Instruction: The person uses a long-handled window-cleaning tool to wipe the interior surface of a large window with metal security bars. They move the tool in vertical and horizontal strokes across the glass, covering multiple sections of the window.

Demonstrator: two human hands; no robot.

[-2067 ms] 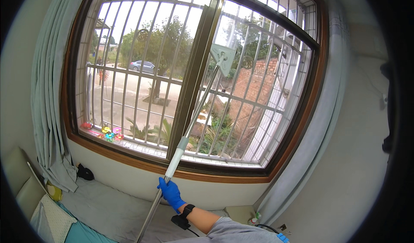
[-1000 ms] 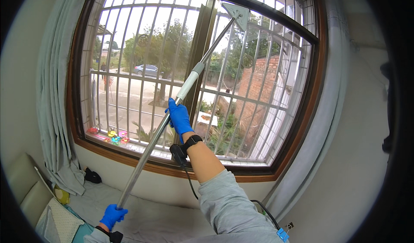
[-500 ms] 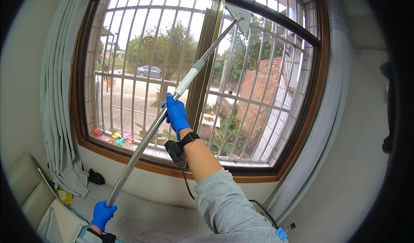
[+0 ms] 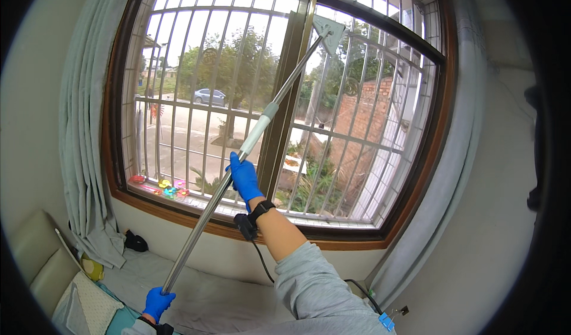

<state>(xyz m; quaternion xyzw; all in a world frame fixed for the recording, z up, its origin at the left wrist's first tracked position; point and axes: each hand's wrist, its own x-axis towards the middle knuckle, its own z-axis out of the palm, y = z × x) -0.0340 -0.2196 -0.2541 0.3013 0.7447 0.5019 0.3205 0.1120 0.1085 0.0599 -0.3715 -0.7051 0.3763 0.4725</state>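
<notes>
A long window-cleaning pole (image 4: 208, 211) of shiny metal with a white and grey-green sleeve slants up across the window. Its pale triangular head (image 4: 329, 33) is at the upper left of the right window pane (image 4: 351, 97). My right hand (image 4: 244, 177), in a blue glove, is closed around the pole just below the white sleeve. Down at the lower left, my left hand (image 4: 157, 303), also gloved in blue, grips the pole's bottom end. A black strap with a small box sits on my right wrist.
Metal bars stand outside the glass. Grey curtains (image 4: 89, 127) hang at both sides of the brown window frame (image 4: 172, 216). Colourful flower-shaped items (image 4: 169, 189) lie along the sill. Below is a bed (image 4: 220, 293) with a pillow (image 4: 89, 305) and a padded headboard (image 4: 41, 251).
The pole's head has slid a short way down the right pane. Both hands have moved lower with the pole, the left one also rightward.
</notes>
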